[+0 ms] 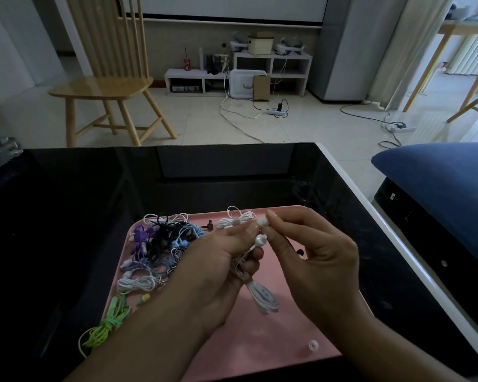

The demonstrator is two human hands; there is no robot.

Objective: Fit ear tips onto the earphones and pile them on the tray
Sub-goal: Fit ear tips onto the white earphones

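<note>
Two hands meet over the pink plastic tray (260, 354), and we key on the small gap between them. Our left hand (218, 260) grips a bundled white wired earphone set (261, 295), fingers curled around the cable, with the bare white earbud (260, 240) poking out past the thumb, nozzle pointing up and right toward the other hand. Our right hand (315, 252) pinches a white silicone ear tip (262, 222) between thumb and forefinger, remaining fingers loosely spread; the tip sits just above the earbud, close but apart. We judge the next move needs the tip's opening turned down onto the nozzle axis, right hand being nearer; we cannot tell which way the opening faces now. A tangled pile of purple, black, blue and white earphones (160, 244) lies on the tray's left part, a white coiled earphone bundle (236, 220) at its far edge, a loose translucent ear tip (313, 346) near its right corner. A green coiled earphone cable (108, 323) hangs over the tray's left edge onto the black glossy table (94, 202).
</note>
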